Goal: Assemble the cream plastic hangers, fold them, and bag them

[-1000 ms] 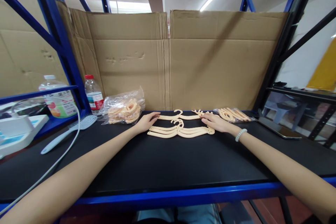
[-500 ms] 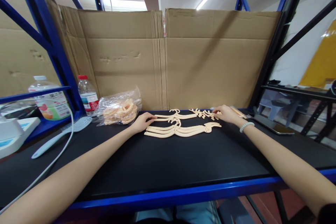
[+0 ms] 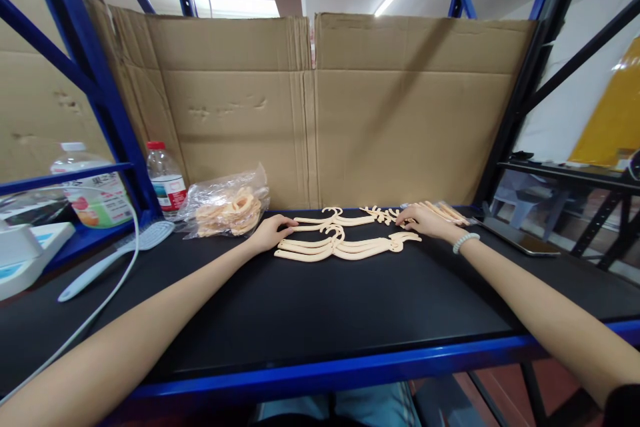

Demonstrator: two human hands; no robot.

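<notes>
Head view, left hand (image 3: 270, 233): fingers loosely curled, tips at the left end of the rear hangers (image 3: 356, 221); cannot tell whether they grip.
Right hand (image 3: 423, 219): fingers bent down at the small branched pieces (image 3: 384, 216); any hold is hidden.
Front hangers (image 3: 305, 257): stacked flat on the black tabletop (image 3: 310, 307), near the rear ones.
Plastic bag (image 3: 225, 190): beside the left hand, containing beige pieces (image 3: 243, 207).

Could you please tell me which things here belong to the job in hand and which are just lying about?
Seemingly the job's:
back hangers, at the left hand
branched pieces, at the right hand
front hangers
perhaps the left bag and right bag

Apparently just lying about:
brush
red-capped bottle
white-capped bottle
flat dark device
</notes>
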